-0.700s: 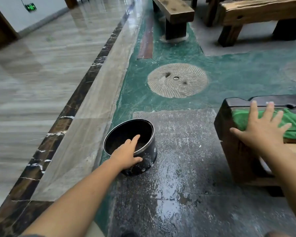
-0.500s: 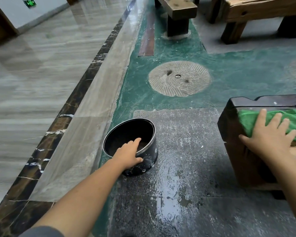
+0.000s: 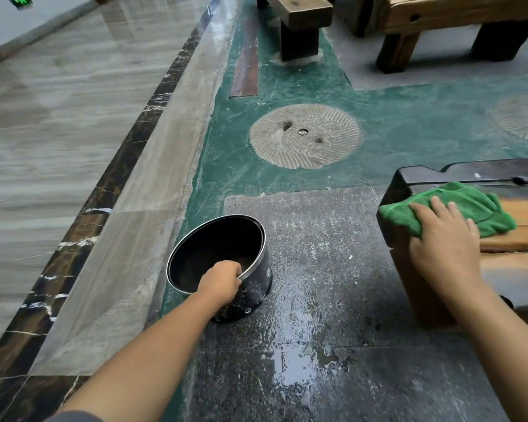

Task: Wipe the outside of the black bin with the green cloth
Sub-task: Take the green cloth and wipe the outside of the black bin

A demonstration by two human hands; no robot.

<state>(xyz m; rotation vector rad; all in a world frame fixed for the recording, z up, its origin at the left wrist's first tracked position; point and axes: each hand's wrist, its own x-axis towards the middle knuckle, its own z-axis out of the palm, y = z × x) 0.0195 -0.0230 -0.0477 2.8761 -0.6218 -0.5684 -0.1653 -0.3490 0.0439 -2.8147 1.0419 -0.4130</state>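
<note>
My left hand has its grip closed over the near rim of the black bin, fingers curled inside, thumb side out. The bin stands upright on the wet floor, mouth up, so its long axis is vertical. My right hand lies on the green cloth, fingers mostly spread and pressing down; whether they've pinched the cloth yet I cannot tell. The cloth sits bunched at the near left corner of the dark wooden worktop, higher than the bin and well apart from it.

Key relation: the cloth lies to the right of the bin and slightly further from me; the bin lies down and to the left of the cloth hand. The right hand is the nearer one to the cloth, the left already steadies the bin. Next move, I judge: gather the cloth and carry it left and down to the bin's outer wall, right side first.

Count: one bin, one cloth, two hands, one worktop carrying the cloth. Wiping not yet begun.
</note>
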